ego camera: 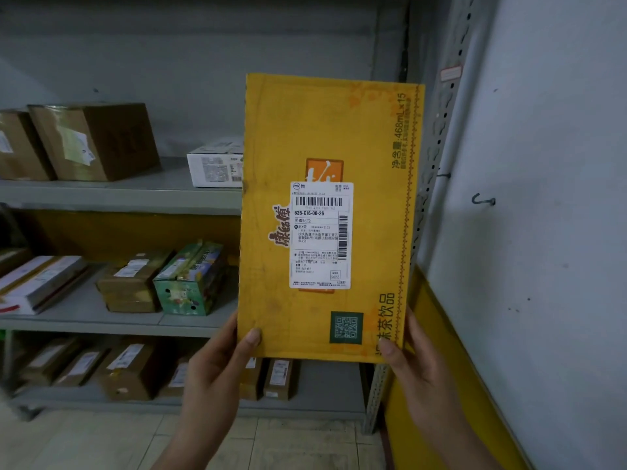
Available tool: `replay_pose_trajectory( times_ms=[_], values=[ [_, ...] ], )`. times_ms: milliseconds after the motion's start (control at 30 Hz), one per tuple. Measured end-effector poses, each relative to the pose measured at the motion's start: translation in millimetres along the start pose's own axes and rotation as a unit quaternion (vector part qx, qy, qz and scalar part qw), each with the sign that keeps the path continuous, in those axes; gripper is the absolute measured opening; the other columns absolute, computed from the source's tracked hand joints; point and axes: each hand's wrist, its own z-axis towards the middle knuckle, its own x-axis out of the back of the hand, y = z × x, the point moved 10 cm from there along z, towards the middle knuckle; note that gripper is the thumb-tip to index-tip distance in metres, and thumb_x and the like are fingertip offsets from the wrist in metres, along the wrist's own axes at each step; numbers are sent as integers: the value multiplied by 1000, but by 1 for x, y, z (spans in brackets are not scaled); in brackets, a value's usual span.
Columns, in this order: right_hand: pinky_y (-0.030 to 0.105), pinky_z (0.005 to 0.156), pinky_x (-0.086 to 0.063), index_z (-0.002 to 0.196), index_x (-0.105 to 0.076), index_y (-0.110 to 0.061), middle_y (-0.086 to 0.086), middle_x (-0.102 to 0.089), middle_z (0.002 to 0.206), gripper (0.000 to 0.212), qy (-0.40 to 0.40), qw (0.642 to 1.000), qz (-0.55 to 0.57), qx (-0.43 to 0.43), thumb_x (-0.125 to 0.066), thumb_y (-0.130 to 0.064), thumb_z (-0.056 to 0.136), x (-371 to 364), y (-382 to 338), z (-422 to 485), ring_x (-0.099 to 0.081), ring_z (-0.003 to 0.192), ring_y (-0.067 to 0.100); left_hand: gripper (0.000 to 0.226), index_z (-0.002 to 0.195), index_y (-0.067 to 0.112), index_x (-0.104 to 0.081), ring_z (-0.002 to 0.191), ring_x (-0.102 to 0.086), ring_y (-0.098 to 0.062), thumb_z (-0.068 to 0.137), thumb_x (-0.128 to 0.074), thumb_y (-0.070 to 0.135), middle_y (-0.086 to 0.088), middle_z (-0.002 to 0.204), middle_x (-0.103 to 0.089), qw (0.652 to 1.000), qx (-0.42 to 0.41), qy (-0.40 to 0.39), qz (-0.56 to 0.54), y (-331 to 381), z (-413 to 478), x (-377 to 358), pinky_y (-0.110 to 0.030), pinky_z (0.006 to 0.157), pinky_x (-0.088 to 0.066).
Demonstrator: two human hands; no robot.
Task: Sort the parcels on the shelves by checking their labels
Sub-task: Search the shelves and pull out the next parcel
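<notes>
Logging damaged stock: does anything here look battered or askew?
The held yellow carton shows dark scuffs along its left edge; the green box on the middle shelf looks crumpled on top.

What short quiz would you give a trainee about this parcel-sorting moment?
1. True or false: the left hand and the right hand both grip the yellow drinks carton near its bottom corners.
2. Which bold code is on the shipping label? A: 626-C16-00-26. B: 118-A02-11-40. C: 903-D07-55-12.
3. On which level of the shelving unit does the green printed carton stand?

Key
1. True.
2. A.
3. The middle level of the three in view.
</notes>
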Motion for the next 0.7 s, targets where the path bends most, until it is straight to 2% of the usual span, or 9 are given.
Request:
replay_pose_trajectory(
  times_ms=[133, 333, 400, 467, 533, 567, 633, 700],
  values=[
    [10, 92, -50, 149, -37, -39, -22, -65, 131, 59, 3, 999, -9, -31, -57, -22, 96, 8, 26, 1, -62, 119, -1, 35, 121, 29, -65, 109, -69, 0, 95, -58, 7, 18, 113, -76, 1000, 16, -1, 20, -22, 1, -8, -10, 81, -54],
    [20, 97, -53, 148, -40, -37, -23, -66, 129, 61, 10, 995, -9, -102, -61, -29, 91, 19, 92, -17, -63, 119, 0, 37, 127, 22, -66, 112, -68, 0, 94, -60, 5, 16, 118, -75, 995, 82, -21, 58, -80, -17, -10, -11, 86, -54],
    [16, 95, -52, 148, -41, -36, -26, -65, 129, 61, 10, 989, -6, -148, -61, -30, 90, 16, 131, -38, -62, 119, -3, 36, 127, 21, -66, 110, -69, 0, 95, -61, 5, 16, 116, -75, 988, 122, -31, 86, -110, -33, -5, -10, 84, -54],
    [11, 91, -51, 143, -43, -40, -31, -63, 128, 56, 8, 980, -9, -199, -60, -32, 90, 12, 172, -64, -62, 117, -7, 37, 128, 22, -66, 110, -69, -1, 95, -63, 7, 16, 115, -76, 979, 169, -41, 111, -142, -51, -1, -11, 85, -54],
    [14, 92, -53, 137, -44, -47, -33, -64, 125, 51, 3, 968, -14, -250, -58, -34, 91, 7, 210, -88, -60, 116, -9, 36, 127, 27, -66, 109, -69, 2, 96, -64, 10, 18, 113, -76, 964, 217, -58, 139, -173, -67, 3, -9, 84, -53],
    [15, 93, -54, 137, -43, -48, -32, -65, 124, 49, 1, 960, -12, -278, -57, -32, 93, 4, 229, -99, -60, 115, -12, 34, 126, 30, -66, 108, -69, 3, 96, -63, 13, 19, 112, -76, 956, 241, -68, 155, -191, -73, 6, -7, 83, -52],
    [10, 85, -54, 139, -42, -43, -29, -60, 126, 47, -1, 942, -12, -335, -56, -25, 98, -1, 264, -119, -60, 107, -18, 32, 126, 35, -66, 104, -69, 6, 98, -62, 20, 23, 110, -75, 938, 275, -91, 192, -223, -83, 12, -6, 82, -51],
    [12, 77, -55, 141, -44, -37, -20, -61, 128, 46, 5, 917, -15, -399, -57, -22, 100, -7, 299, -134, -66, 105, -8, 28, 124, 41, -64, 99, -69, 9, 100, -60, 28, 28, 106, -75, 914, 312, -122, 229, -260, -86, 20, -6, 80, -52]
  ],
)
